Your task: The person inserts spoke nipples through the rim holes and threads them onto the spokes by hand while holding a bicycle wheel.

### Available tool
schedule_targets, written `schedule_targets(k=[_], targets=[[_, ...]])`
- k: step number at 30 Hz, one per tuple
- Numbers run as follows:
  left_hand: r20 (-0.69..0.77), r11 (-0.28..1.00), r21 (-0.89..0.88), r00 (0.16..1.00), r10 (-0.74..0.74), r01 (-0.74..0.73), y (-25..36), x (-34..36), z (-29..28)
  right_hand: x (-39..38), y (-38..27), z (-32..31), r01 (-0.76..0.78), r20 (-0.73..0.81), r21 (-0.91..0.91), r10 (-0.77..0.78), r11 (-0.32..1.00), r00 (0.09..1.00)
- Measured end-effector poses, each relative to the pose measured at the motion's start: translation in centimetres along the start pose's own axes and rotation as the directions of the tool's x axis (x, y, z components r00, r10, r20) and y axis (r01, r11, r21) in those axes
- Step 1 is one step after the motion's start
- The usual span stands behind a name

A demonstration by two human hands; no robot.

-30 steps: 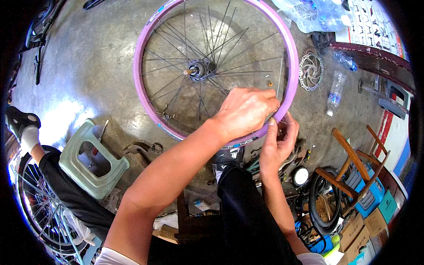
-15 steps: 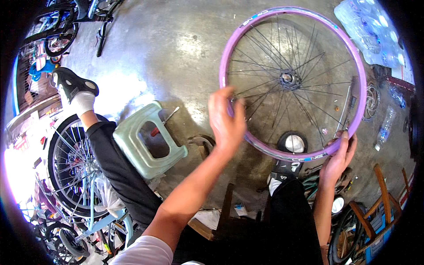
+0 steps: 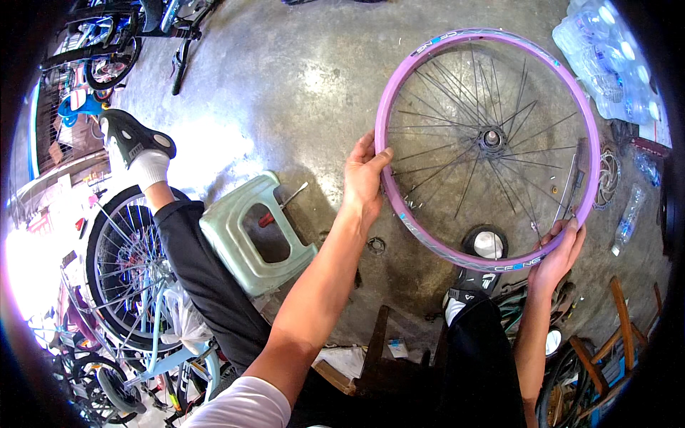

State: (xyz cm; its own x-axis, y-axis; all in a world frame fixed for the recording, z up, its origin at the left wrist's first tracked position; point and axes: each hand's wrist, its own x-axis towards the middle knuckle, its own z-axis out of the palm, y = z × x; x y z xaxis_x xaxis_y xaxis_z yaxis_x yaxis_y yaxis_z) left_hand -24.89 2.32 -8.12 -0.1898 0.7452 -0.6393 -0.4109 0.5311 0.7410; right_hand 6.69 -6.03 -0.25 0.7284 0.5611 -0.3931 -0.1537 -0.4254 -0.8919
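A purple bicycle rim (image 3: pixel 385 100) is held up before me over the floor. Thin dark spokes fan out from the hub (image 3: pixel 491 140) at its middle, and several spoke ends stop short of the rim. My left hand (image 3: pixel 365 175) grips the rim's left side, thumb on its face and fingers curled behind. At the lower right, my right hand (image 3: pixel 558 258) is wrapped round the rim from below. Beneath the rim's lower edge my shoe (image 3: pixel 486 246) shows.
A pale green plastic stool (image 3: pixel 235 221) stands left of my arm, with a red-handled screwdriver (image 3: pixel 267 220) showing through its opening. Farther left is a bicycle wheel (image 3: pixel 107 264). Wrapped water bottles (image 3: pixel 606 64), a brake disc (image 3: pixel 607 178) and a loose bottle (image 3: pixel 628 217) lie at right.
My left hand, blurred by the rim before, now grips its left side. The whole view has shifted a little, the rim sitting lower and farther right. My right hand keeps its hold.
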Motion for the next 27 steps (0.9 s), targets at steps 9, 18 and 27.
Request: schedule_targets(k=[9,18,27], targets=[[0.062,0.990,-0.135,0.997,-0.042,0.050,0.6,-0.8,0.8,0.4,0.5,-0.2,-0.085,-0.049,0.061,0.088,0.995,0.995],[0.003,0.993,-0.113,0.999,-0.043,0.043,0.8,-0.4,1.0,-0.2,0.2,0.0,-0.077,-0.031,0.048,0.079,0.996,0.996],[0.053,0.998,-0.046,0.998,-0.038,0.040,0.9,0.1,0.2,-0.6,0.2,-0.1,-0.086,-0.030,0.052,0.088,0.995,0.996]])
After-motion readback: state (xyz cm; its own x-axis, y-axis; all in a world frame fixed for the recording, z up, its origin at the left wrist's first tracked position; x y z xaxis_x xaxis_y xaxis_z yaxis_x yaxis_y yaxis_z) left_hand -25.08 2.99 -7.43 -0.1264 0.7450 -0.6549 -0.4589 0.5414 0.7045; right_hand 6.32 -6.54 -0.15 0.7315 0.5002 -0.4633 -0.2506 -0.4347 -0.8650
